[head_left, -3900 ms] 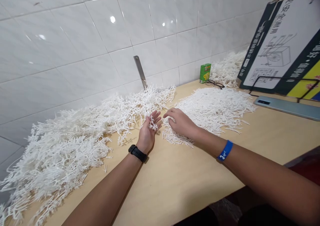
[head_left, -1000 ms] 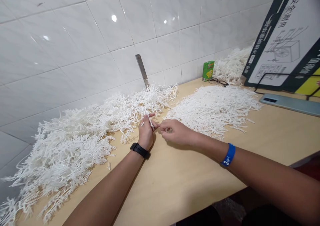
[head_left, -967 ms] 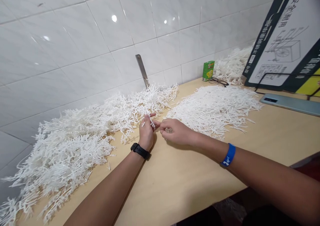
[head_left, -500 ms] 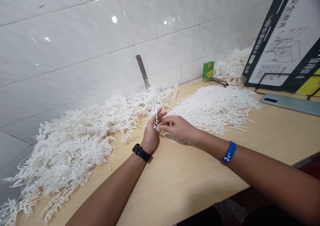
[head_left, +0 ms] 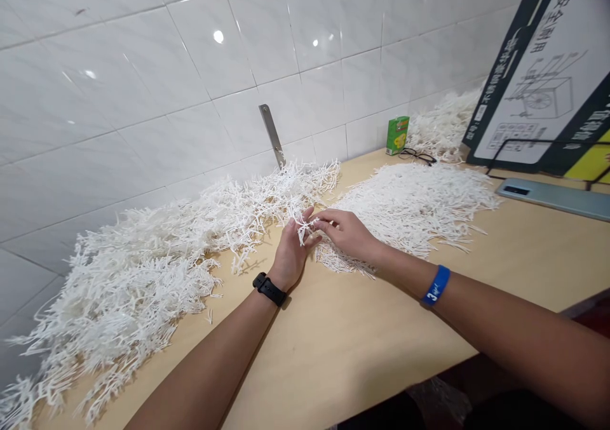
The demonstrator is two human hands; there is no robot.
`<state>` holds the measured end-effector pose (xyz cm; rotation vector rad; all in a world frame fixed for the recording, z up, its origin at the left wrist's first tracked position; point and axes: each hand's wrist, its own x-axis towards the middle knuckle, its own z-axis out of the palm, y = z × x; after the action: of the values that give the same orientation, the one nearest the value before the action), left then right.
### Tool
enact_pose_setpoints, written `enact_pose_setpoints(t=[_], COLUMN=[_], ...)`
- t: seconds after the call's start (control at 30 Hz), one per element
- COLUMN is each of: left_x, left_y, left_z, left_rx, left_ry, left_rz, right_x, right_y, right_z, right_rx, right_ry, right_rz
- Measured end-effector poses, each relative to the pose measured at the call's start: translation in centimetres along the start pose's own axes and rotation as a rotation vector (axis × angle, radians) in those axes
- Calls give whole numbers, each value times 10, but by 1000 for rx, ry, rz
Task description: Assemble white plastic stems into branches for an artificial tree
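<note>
A small branched white plastic piece (head_left: 305,228) sits between my two hands at the middle of the table. My left hand (head_left: 291,255) is closed round its lower part, thumb up, palm turned to the right. With thumb and forefinger my right hand (head_left: 347,233) pinches the piece's right side. To the left lies a long heap of branched white plastic pieces (head_left: 157,246), reaching along the wall. Thin, straighter white strips (head_left: 410,204) form a flat pile just behind and right of my right hand.
A wooden table (head_left: 333,341) meets a tiled wall (head_left: 305,30) with a metal bracket (head_left: 272,134). At the right stand a green carton (head_left: 397,136), black glasses (head_left: 417,157), a phone (head_left: 562,199), a large printed box (head_left: 538,80) and another white heap (head_left: 443,125).
My right hand has shifted slightly up and to the right, and the branched piece has turned between my hands. My left fingers have moved a little; the piles look the same.
</note>
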<state>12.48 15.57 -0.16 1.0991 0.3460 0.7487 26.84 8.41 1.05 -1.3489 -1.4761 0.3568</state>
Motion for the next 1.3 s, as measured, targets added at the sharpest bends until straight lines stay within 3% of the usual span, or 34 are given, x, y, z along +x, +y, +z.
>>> enact_pose_setpoints(t=[0.23,0.43,0.63,0.9,0.97,1.13,1.3], left_x=[5,7,5,4,3,0,0], left_y=[-7,-8,-5,-7,-5,0,-1], left_z=[-1,1,4,0,1,3,2], left_rx=[29,103,123,80,83,81,54], left_ry=[29,-20,-99,-27,-6,25,-12], left_rz=[-53,-101,-122,-66,-51,-38,-6], right_x=[2,4,2,1,1,0,0], right_y=[2,8,5,5,3,0,-2], right_z=[-4,-3,-2,-3,-4,-3,-4], right_rx=[-57,-106,-87,-286,-296,-176,-98], right_ry=[54,120,210,297,273,38,-31], right_rz=[-61,-86,-208,-368,-331,-185,-176])
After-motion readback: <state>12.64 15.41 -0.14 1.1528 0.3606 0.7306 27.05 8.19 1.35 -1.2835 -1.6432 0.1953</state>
